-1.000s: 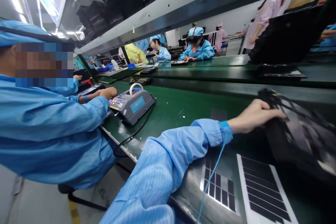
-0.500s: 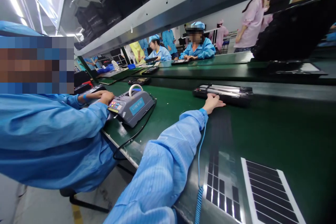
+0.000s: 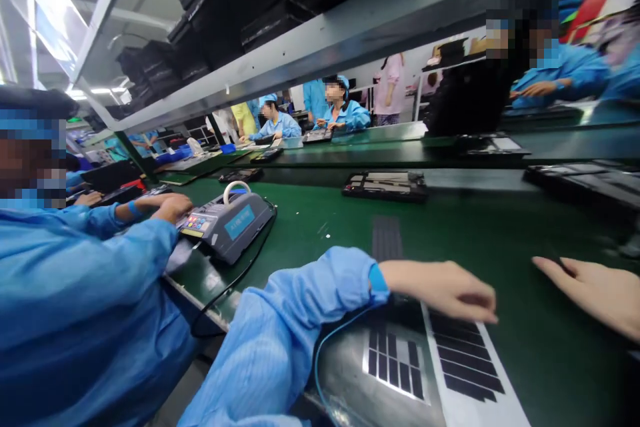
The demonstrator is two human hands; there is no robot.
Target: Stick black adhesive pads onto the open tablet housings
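1. Left hand (image 3: pixel 443 290): over the upper end of the white backing sheet (image 3: pixel 500 407), which carries black strips (image 3: pixel 467 360). Fingers bent and narrow, tips toward the right; cannot tell whether they touch or pinch a strip.
2. Left wrist: blue wristband (image 3: pixel 379 281) at the cuff, thin blue cord (image 3: pixel 319 353) looping down toward the near edge.
3. Right hand (image 3: pixel 597 297): enters at the right edge of the view, apart from the left, fingers pointing left. A dark gap shows between them; cannot tell whether anything is held.
4. Backing sheet: flat on the green desk (image 3: pixel 500 227), at the near side; its lower part is bare white below the strips.
5. Smaller sheet (image 3: pixel 395 363) of short black pieces: left of the backing sheet, near the desk edge. A dark panel (image 3: pixel 387 238) lies beyond the left forearm.
6. Black-framed unit (image 3: pixel 385 185): flat, far side of the desk. Second black unit (image 3: pixel 595 185): farther right, blurred.
7. Grey machine (image 3: pixel 235 227) with a white ring on top: left part of the desk, black cable trailing; a co-worker's hand (image 3: pixel 173 207) is just beside it.
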